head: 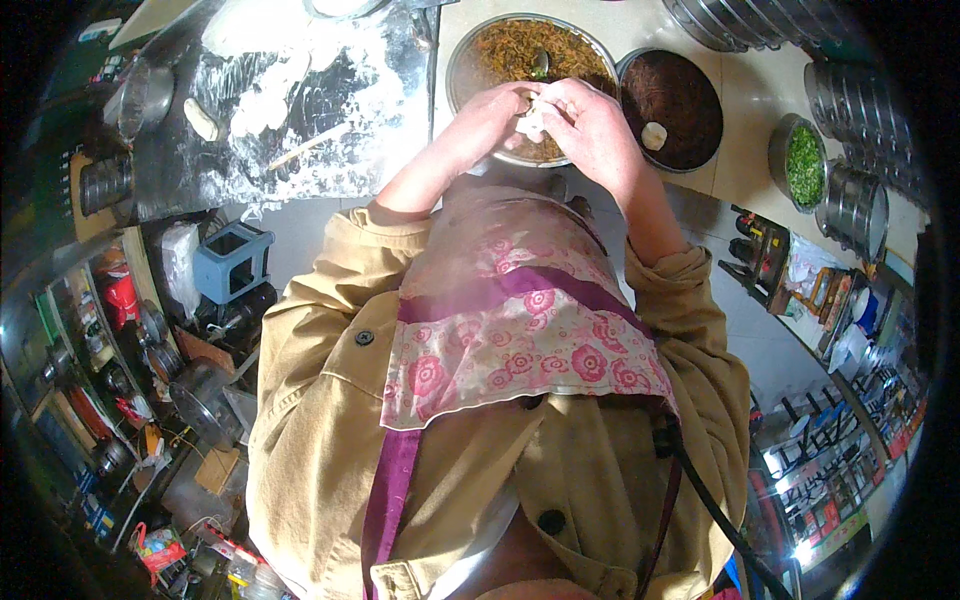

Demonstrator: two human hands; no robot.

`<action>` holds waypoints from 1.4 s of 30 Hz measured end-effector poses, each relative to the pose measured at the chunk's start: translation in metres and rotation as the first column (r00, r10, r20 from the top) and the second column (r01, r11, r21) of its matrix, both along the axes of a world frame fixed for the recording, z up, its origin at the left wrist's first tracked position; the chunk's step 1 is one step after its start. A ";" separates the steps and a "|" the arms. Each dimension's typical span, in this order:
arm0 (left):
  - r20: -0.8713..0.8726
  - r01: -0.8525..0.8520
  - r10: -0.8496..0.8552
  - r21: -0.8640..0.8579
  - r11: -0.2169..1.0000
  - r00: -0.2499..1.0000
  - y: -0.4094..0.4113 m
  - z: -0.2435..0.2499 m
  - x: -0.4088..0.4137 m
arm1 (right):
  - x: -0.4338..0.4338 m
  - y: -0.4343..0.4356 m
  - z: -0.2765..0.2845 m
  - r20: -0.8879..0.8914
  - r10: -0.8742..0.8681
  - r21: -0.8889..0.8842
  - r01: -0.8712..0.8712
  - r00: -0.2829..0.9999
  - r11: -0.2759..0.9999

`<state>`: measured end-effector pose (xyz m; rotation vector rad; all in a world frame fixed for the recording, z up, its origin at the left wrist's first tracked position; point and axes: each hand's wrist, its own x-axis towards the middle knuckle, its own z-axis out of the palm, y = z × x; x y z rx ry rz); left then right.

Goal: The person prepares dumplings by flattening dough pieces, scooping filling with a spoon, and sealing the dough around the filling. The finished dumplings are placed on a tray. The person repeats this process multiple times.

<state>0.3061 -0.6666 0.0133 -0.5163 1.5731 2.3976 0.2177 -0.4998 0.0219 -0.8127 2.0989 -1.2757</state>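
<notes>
Both my hands meet over a large round metal bowl [459, 75] of brown shredded filling, in which a metal spoon [541, 61] stands. Between them is a piece of white dough [532, 120]. My left hand [495, 118] holds its left side, and my right hand [589, 124] pinches its upper and right side with thumb and fingers. What lies inside the dough is hidden by the fingers. Just right of the bowl, a single filled bun [654, 136] sits low on a dark round steamer tray [679, 97].
Left, a floured dark board [169, 176] bears flattened dough pieces [262, 112], a dough roll [200, 120] and a thin rolling pin [309, 147]. A metal pot [148, 94] stands at its left. A bowl of chopped greens [805, 165] and stacked metal steamers [855, 210] are at the right.
</notes>
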 end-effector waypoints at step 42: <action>0.088 -0.076 0.067 0.109 0.991 0.994 0.006 0.000 -0.001 | 0.008 -0.001 0.016 -0.202 0.046 -0.061 -0.059 0.978 0.996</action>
